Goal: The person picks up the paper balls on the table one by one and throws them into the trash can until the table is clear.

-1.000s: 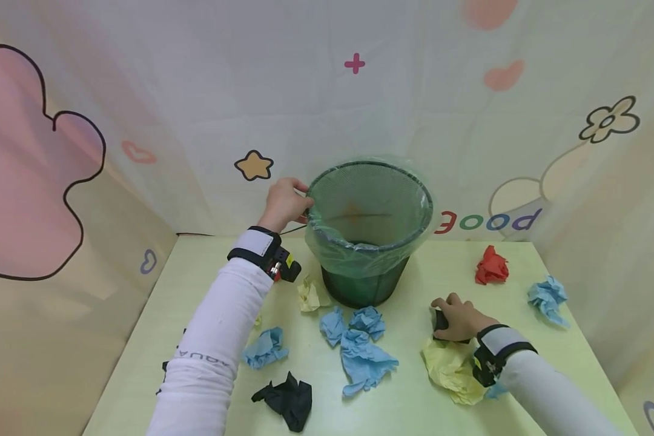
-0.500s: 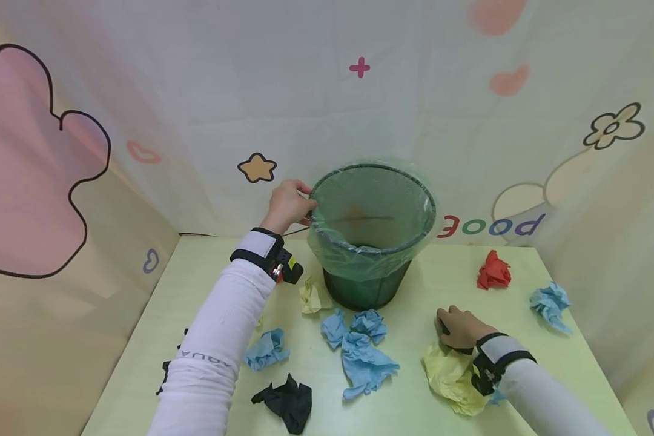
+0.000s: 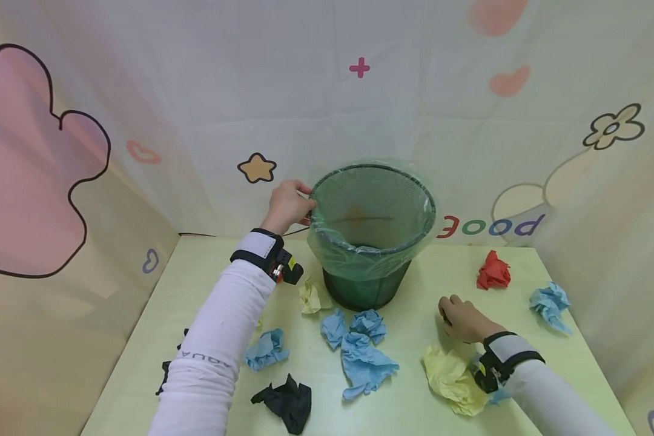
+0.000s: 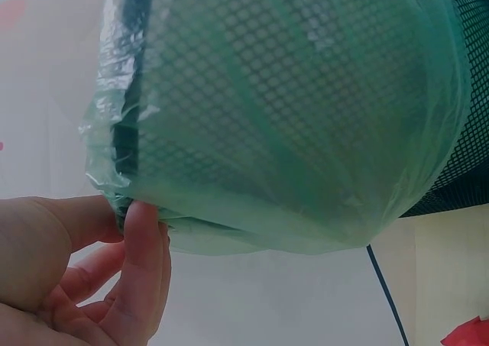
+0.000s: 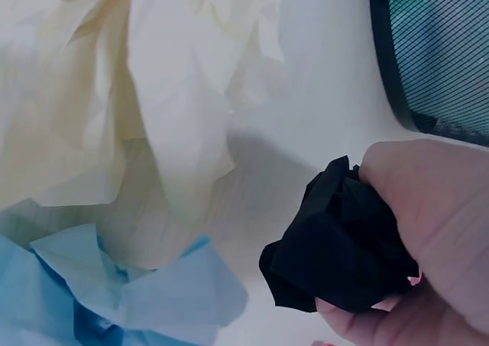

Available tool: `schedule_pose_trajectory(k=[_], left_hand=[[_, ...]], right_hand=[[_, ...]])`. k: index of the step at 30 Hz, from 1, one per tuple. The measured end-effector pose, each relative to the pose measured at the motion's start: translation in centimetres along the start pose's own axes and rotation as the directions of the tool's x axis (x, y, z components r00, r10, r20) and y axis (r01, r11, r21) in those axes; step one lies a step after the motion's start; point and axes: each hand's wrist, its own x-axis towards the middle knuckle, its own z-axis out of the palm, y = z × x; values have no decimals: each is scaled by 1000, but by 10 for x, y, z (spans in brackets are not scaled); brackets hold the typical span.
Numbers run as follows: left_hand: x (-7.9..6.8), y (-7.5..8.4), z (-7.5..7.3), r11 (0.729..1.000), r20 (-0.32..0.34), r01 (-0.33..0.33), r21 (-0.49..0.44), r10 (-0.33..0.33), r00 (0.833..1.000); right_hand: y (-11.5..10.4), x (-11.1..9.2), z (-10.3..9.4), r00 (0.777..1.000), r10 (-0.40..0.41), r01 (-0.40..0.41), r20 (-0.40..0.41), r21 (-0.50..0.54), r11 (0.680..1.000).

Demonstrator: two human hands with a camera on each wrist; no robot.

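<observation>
A mesh waste bin [image 3: 367, 290] stands upright at the back of the table, lined with a translucent green bag [image 3: 360, 266] folded over its rim. My left hand [image 3: 287, 206] pinches the bin's rim and the bag on the left side, as the left wrist view shows close up. To the right of the bin, my right hand [image 3: 465, 320] grips a crumpled black paper ball [image 5: 336, 243]. From the head view that ball is mostly hidden under the fingers. Just in front of this hand lies a large crumpled yellow paper [image 3: 453, 381], with a blue paper [image 5: 114, 292] beside it.
Several blue crumpled papers [image 3: 364, 363] lie in front of the bin, near a small yellow one [image 3: 310, 297]. A black paper [image 3: 289, 402] is at the front. A red paper [image 3: 493, 270] and a blue paper [image 3: 550, 306] sit back right. A printed curtain [image 3: 305, 91] hangs behind.
My right hand has closed its fingers further round the black paper ball and shifted slightly up and right, uncovering more of the yellow paper. The left hand keeps its hold on the rim.
</observation>
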Motion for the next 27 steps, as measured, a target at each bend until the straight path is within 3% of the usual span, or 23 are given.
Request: schedule_pose_trajectory(k=[7,27], left_hand=[[-1,2,0,1000,-4,4,7,-4,1000],[-4,2,1,1000,-9,-6,-3,6,1000]], right_hand=[[-3,3,-14,998,-39,39,-45,1,999],[-11,6,-101,989,-81,76,-126,-49,996]])
